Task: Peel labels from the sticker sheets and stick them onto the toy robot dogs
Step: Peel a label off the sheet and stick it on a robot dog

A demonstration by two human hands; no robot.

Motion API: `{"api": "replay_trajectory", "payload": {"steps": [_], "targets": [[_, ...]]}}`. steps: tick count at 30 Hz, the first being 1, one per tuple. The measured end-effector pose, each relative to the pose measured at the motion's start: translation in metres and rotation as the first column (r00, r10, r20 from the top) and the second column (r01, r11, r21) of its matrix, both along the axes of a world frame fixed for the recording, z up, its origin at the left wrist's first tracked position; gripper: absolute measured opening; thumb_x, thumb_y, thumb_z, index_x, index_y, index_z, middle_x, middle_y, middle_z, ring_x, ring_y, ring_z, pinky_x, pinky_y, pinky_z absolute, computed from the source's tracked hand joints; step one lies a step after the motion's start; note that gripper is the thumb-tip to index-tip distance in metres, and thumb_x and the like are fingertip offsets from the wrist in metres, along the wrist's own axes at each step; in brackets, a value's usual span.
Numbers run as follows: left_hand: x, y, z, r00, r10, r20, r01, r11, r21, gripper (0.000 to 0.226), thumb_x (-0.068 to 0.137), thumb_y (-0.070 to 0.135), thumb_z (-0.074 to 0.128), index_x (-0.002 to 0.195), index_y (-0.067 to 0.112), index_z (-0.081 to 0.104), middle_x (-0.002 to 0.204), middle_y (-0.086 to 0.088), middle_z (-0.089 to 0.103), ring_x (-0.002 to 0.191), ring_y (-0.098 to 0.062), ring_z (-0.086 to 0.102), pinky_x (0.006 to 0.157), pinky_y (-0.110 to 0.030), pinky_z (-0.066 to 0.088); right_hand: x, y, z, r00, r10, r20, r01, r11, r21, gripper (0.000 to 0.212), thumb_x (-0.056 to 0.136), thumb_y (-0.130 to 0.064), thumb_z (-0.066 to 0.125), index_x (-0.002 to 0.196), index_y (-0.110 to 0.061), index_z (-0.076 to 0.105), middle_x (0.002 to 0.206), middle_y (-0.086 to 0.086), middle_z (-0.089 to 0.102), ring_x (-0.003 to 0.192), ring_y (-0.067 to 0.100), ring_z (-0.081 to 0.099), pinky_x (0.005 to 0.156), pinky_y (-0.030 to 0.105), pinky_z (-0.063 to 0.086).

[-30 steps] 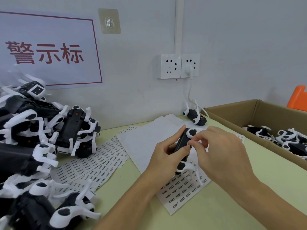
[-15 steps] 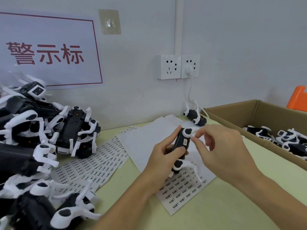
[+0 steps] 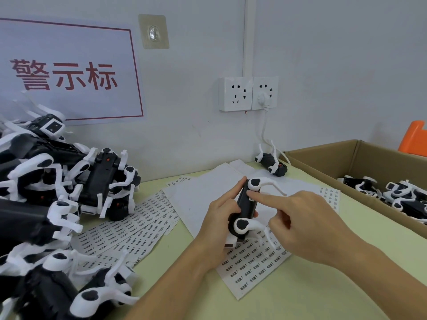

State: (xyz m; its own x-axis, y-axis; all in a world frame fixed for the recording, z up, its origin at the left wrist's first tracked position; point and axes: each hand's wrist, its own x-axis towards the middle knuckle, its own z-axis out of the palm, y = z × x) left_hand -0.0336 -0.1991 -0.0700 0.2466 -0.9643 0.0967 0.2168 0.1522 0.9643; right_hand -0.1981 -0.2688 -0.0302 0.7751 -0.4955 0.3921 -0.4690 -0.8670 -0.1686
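Above the sticker sheet (image 3: 251,264) that lies nearest the person, the head view shows the left hand (image 3: 219,222) holding one toy dog (image 3: 246,209) off the tabletop (image 3: 300,296), with its fingers wrapped around the black body. The right hand (image 3: 307,225) has its forefinger stretched out, and the tip presses on a small white label (image 3: 250,199) on the body of this dog; the other fingers of this hand are loosely curled and they hold nothing.

To the left of the held dog lies a fan of more sticker sheets (image 3: 129,225), and further left a big pile of dogs (image 3: 57,185). To the right of the held dog stands a cardboard box (image 3: 328,162) with several dogs (image 3: 397,195) inside. One more dog (image 3: 272,163) lies behind the held dog, close to the wall.

I judge that the step in hand is the pressing of the label, so that it sticks flat. The next move probably calls for putting this dog away, perhaps in the box, though I cannot be sure, and then for catching the edge of a new label on the nearest sheet with a fingernail, which needs a fine pinch.
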Motion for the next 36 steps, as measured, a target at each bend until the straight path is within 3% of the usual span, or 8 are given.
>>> {"api": "replay_trajectory", "payload": {"steps": [4, 8, 11, 17, 23, 25, 30, 36], "targets": [[0.001, 0.000, -0.001, 1.000, 0.014, 0.010, -0.014, 1.000, 0.003, 0.064, 0.084, 0.010, 0.038, 0.126, 0.048, 0.065, 0.087, -0.013, 0.068, 0.072, -0.019, 0.062, 0.060, -0.029, 0.049, -0.001, -0.004, -0.002, 0.997, 0.071, 0.003, -0.071, 0.997, 0.041, 0.067, 0.082, -0.023, 0.042, 0.141, -0.054, 0.046, 0.045, -0.001, 0.035, 0.057, 0.018, 0.042, 0.050, 0.028, 0.031], [0.000, 0.000, 0.001, 0.998, 0.022, -0.053, -0.021, 1.000, 0.023, 0.065, 0.070, 0.018, 0.045, 0.122, 0.049, 0.068, 0.090, -0.012, 0.067, 0.070, -0.022, 0.058, 0.057, -0.027, 0.049, 0.000, -0.005, -0.005, 0.995, 0.099, -0.013, -0.098, 0.995, 0.036, 0.070, 0.086, -0.022, 0.045, 0.147, -0.054, 0.034, 0.049, -0.005, 0.037, 0.057, 0.015, 0.040, 0.055, 0.030, 0.037], [0.002, 0.000, 0.002, 0.993, -0.014, -0.121, 0.016, 1.000, 0.015, 0.064, 0.068, 0.018, 0.046, 0.118, 0.047, 0.071, 0.091, -0.014, 0.061, 0.075, -0.026, 0.054, 0.065, -0.031, 0.049, 0.001, -0.007, -0.008, 0.994, 0.111, 0.002, -0.111, 0.993, 0.051, 0.071, 0.088, -0.022, 0.045, 0.149, -0.055, 0.029, 0.053, -0.005, 0.041, 0.061, 0.012, 0.041, 0.058, 0.027, 0.037], [0.000, 0.001, 0.003, 0.984, -0.007, -0.179, 0.009, 1.000, 0.010, 0.060, 0.079, 0.011, 0.042, 0.119, 0.045, 0.071, 0.093, -0.015, 0.058, 0.084, -0.028, 0.049, 0.070, -0.034, 0.044, 0.000, -0.011, -0.009, 0.985, 0.168, 0.040, -0.171, 0.980, 0.098, 0.071, 0.087, -0.018, 0.048, 0.144, -0.060, 0.035, 0.054, -0.002, 0.047, 0.065, 0.014, 0.044, 0.055, 0.029, 0.041], [0.000, 0.003, 0.004, 0.982, 0.022, -0.186, -0.012, 0.998, 0.057, 0.060, 0.087, 0.010, 0.037, 0.117, 0.049, 0.071, 0.096, -0.012, 0.064, 0.076, -0.026, 0.053, 0.069, -0.034, 0.048, -0.001, -0.016, -0.009, 0.950, 0.246, 0.193, -0.287, 0.931, 0.226, 0.063, 0.084, -0.006, 0.049, 0.129, -0.049, 0.062, 0.046, -0.009, 0.037, 0.045, 0.012, 0.032, 0.047, 0.013, 0.026], [0.000, 0.003, 0.005, 0.986, 0.019, -0.166, -0.009, 0.998, 0.061, 0.060, 0.087, 0.010, 0.037, 0.117, 0.049, 0.071, 0.093, -0.014, 0.065, 0.076, -0.026, 0.057, 0.071, -0.035, 0.049, -0.001, -0.017, -0.009, 0.951, 0.213, 0.224, -0.260, 0.944, 0.206, 0.065, 0.084, -0.008, 0.049, 0.133, -0.050, 0.057, 0.046, -0.009, 0.041, 0.045, 0.013, 0.035, 0.046, 0.016, 0.027], [0.000, 0.003, 0.005, 0.990, 0.019, -0.137, -0.013, 0.999, 0.038, 0.061, 0.081, 0.011, 0.040, 0.119, 0.047, 0.071, 0.090, -0.016, 0.066, 0.078, -0.025, 0.059, 0.073, -0.035, 0.048, 0.001, -0.018, -0.015, 0.986, 0.146, 0.084, -0.152, 0.985, 0.076, 0.076, 0.088, -0.018, 0.046, 0.145, -0.063, 0.026, 0.052, 0.002, 0.046, 0.056, 0.019, 0.044, 0.049, 0.028, 0.034], [0.000, 0.003, 0.004, 0.989, 0.042, -0.142, -0.039, 0.999, 0.026, 0.065, 0.068, 0.012, 0.045, 0.119, 0.043, 0.072, 0.092, -0.019, 0.068, 0.079, -0.023, 0.065, 0.062, -0.032, 0.054, 0.001, -0.021, -0.016, 0.976, 0.185, 0.113, -0.201, 0.967, 0.154, 0.075, 0.087, -0.013, 0.047, 0.139, -0.066, 0.035, 0.055, 0.005, 0.045, 0.050, 0.015, 0.037, 0.048, 0.024, 0.031]]}}
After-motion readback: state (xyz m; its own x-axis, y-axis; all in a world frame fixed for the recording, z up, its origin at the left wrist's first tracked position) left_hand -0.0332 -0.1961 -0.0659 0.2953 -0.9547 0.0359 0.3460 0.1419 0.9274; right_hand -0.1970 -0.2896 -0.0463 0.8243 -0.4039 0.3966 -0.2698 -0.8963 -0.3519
